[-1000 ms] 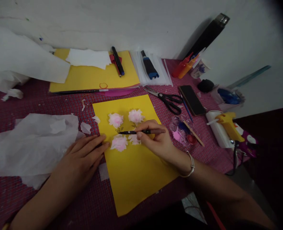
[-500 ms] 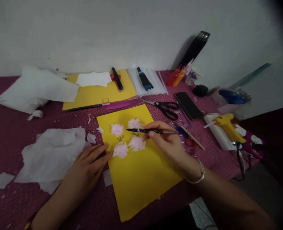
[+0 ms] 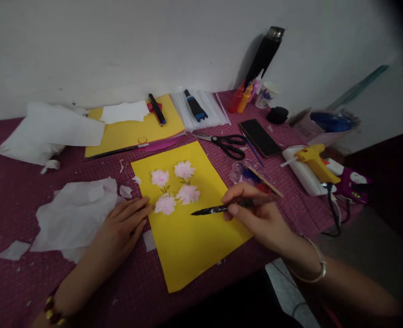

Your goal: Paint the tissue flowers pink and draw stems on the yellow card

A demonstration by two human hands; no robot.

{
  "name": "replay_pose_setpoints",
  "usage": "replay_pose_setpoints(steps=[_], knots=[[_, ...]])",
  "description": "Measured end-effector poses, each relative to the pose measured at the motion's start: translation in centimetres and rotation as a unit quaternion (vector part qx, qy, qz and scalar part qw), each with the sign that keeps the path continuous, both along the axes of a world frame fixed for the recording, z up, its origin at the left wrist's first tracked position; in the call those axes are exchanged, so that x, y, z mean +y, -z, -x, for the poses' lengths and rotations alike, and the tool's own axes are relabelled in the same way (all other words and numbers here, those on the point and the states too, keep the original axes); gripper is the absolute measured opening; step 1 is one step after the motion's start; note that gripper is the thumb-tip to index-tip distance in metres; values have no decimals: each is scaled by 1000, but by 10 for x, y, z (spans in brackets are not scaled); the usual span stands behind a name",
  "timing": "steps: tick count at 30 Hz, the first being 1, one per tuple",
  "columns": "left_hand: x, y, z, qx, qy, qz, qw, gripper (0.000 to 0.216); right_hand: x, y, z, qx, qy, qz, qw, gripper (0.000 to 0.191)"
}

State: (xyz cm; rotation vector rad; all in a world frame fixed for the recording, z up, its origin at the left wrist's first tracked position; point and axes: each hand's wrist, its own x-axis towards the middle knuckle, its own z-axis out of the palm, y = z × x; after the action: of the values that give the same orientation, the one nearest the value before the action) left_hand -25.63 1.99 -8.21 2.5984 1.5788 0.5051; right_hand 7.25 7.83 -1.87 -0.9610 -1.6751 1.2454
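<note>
A yellow sheet of paper [image 3: 191, 246] lies on the table, bearing several pink-white tissue-paper flowers [image 3: 165, 203] with small dark leaves [image 3: 185, 181] drawn between them. My right hand [image 3: 256, 212] pinches a black pen [image 3: 211, 210] and holds it over the right part of the sheet, its tip pointing left, just right of the lower flowers. Whether the tip touches the paper I cannot tell. My left hand [image 3: 126, 223] rests flat, its fingertips at the sheet's left edge. Beside it lies crumpled white tissue paper [image 3: 71, 218].
Beyond the sheet lie black-handled scissors [image 3: 228, 143], a phone [image 3: 261, 137] and a paint palette [image 3: 237, 172]. A yellow glue gun [image 3: 317, 164] sits at the right. Glue bottles [image 3: 244, 98] and a black flask [image 3: 264, 57] stand near the wall. White paper [image 3: 47, 130] lies at the back left.
My right hand has drawn the pen back from between the flowers, towards me and to the right. My left hand stays at the sheet's edge. The view has shifted slightly.
</note>
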Motion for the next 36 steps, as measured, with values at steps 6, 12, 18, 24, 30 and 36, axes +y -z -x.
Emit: replay_pose_setpoints(steps=[6,12,18,24,30,36], knots=[[0,-1,0,-2,-13,18,1000,37,-12,23,14,-110,-73,-209,969,16],[-1,0,0,11,-9,27,1000,40,-2,32,23,-99,-60,-247,962,17],[-3,3,-3,2,-35,44,998,42,-4,38,24,-88,-47,-226,969,15],[-3,3,-6,-18,-50,70,996,41,-5,39,25,-89,-53,-212,972,18],[-4,6,-5,-5,-52,72,996,41,-4,40,27,-91,-55,-220,970,19],[-5,4,-6,-8,-48,61,997,41,-5,39,27,-99,-51,-208,972,18]])
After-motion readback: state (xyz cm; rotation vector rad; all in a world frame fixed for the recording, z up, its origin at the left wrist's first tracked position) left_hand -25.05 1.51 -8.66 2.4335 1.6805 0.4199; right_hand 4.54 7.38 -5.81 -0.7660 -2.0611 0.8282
